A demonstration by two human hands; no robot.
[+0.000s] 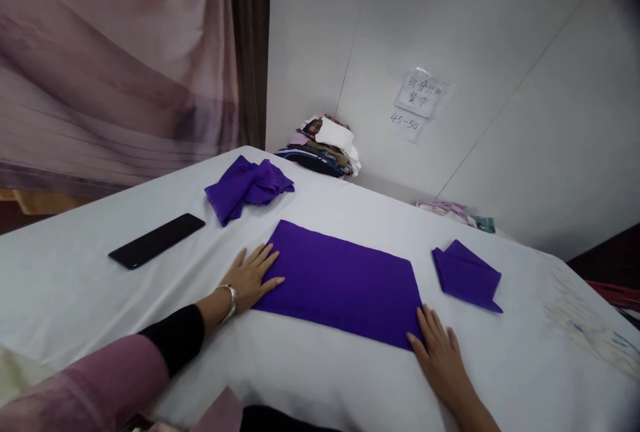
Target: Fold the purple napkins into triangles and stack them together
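A purple cloth napkin (340,285) lies flat in a wide rectangle in front of me. My left hand (253,279) rests on its left edge, fingers spread, with a silver bangle at the wrist. At the napkin's lower right corner, my right hand (437,352) touches the edge with its fingers apart. To the right lies a second purple napkin (467,275), folded into a small pointed shape. A crumpled purple cloth (247,185) sits beyond my left hand.
A black phone (157,240) lies on the white-covered table (320,372) at the left. Stacked folded clothes (325,145) stand by the wall at the far edge. Handwritten paper notes (417,95) hang on the wall. A pinkish curtain (120,65) hangs at the left.
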